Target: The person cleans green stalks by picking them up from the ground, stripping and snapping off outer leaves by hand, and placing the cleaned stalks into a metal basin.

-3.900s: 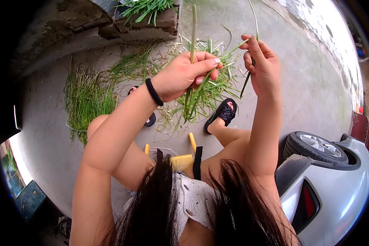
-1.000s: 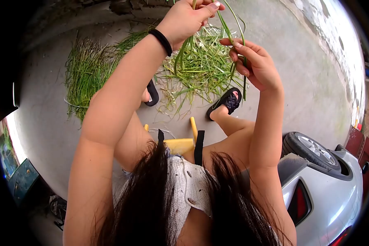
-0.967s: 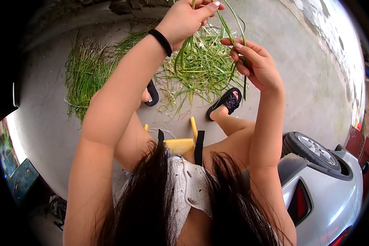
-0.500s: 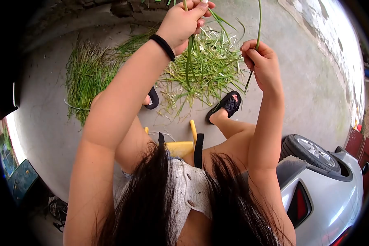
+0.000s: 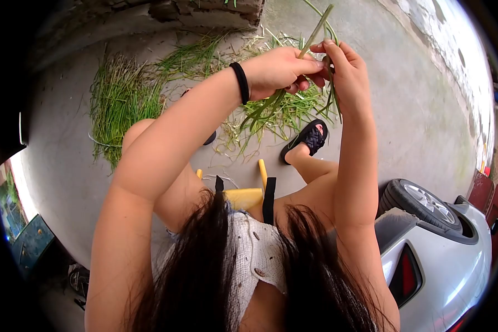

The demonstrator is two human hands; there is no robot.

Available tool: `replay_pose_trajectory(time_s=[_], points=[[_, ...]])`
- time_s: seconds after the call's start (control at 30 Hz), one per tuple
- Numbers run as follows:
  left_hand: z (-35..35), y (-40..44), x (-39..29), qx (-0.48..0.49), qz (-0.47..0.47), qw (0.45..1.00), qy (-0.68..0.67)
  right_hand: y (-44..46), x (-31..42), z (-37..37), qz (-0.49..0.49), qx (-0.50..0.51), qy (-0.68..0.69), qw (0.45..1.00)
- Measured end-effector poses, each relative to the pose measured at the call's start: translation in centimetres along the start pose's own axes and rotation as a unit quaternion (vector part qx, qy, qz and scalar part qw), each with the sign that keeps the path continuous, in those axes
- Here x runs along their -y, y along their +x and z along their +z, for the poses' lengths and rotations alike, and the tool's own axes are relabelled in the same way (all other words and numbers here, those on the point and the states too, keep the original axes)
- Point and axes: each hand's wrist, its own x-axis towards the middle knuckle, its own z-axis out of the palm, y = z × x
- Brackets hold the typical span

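Observation:
My left hand [image 5: 282, 72], with a black band at its wrist, is closed round several green stalks [image 5: 317, 32]. Their pale ends stick up past the thumb and their leaves hang below the palm. Right beside it, my right hand [image 5: 346, 74] pinches a thin green stalk [image 5: 334, 99] between thumb and fingers. The fingertips of both hands are close together, and whether they touch is hard to tell. Beneath the hands, a loose heap of green and pale trimmings [image 5: 285, 113] lies on the ground, partly hidden by my left hand.
A bundle of long greens [image 5: 122, 105] lies at the left on the concrete. A low ledge [image 5: 205, 16] runs along the top. My sandalled foot [image 5: 307, 141] stands near the heap. Yellow stool parts [image 5: 243, 198] show between my legs. A silver car part with a wheel [image 5: 423, 203] is at the right.
My left hand has come down and right with its stalks, from the top edge to beside my right hand. More of the ledge shows at the top than half a second ago.

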Motion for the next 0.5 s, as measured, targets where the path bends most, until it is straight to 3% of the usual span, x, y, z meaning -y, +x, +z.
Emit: replay_pose_trajectory(time_s=[0.1, 0.17, 0.27, 0.37, 0.4, 0.5], points=[[-0.2, 0.1, -0.1, 0.023, -0.002, 0.992, -0.124, 0.9, -0.3, -0.9, -0.060, -0.086, 0.021, 0.994], [0.1, -0.1, -0.3, -0.012, -0.010, 0.981, -0.195, 0.7, -0.1, -1.5, -0.121, -0.081, 0.043, 0.988], [-0.5, 0.4, -0.1, -0.027, -0.017, 0.970, -0.239, 0.1, 0.3, -1.9, -0.104, 0.011, 0.103, 0.989], [-0.9, 0.5, 0.1, -0.022, -0.010, 0.970, -0.242, -1.0, 1.1, -1.7, 0.021, 0.120, 0.046, 0.992], [-1.1, 0.6, 0.1, -0.005, 0.000, 0.971, -0.239, -1.6, 1.3, -0.9, 0.014, 0.109, -0.042, 0.993], [-1.1, 0.7, -0.2, 0.002, 0.001, 0.968, -0.249, -1.8, 0.1, 0.0, -0.042, 0.130, -0.135, 0.981]])
